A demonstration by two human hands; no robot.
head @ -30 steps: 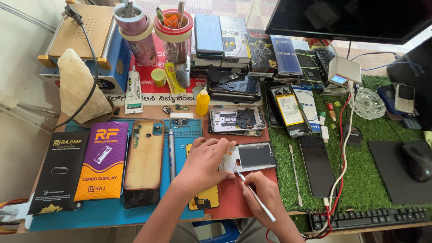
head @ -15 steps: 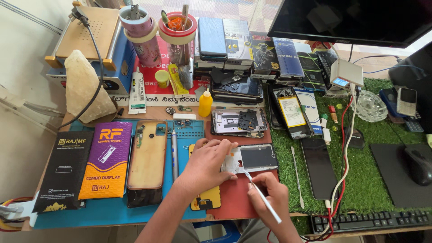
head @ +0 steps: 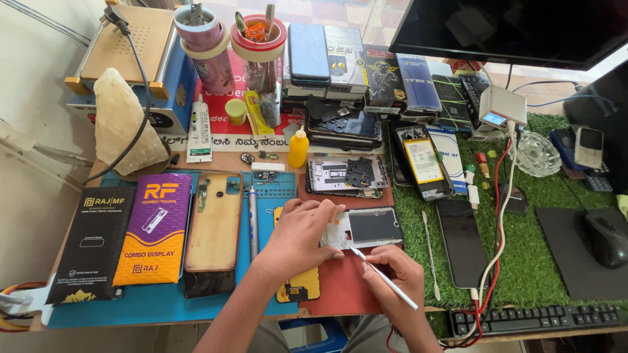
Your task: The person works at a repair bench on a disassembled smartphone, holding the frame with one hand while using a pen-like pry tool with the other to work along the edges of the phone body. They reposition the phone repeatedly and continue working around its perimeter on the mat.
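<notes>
Little is changed since the earlier frame: an opened phone frame [head: 363, 229], just below the yellow bottle [head: 298, 149], is pinned flat by the left hand [head: 302, 234], while a thin tool [head: 383, 277] is pinched in the right hand [head: 392, 273].

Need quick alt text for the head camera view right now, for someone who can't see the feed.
Left hand presses down a stripped phone frame on a red mat while the right hand holds a thin white tool, tip at the frame's lower edge. Around them lie a tan phone back cover, boxed displays, a green turf mat and a keyboard.
</notes>
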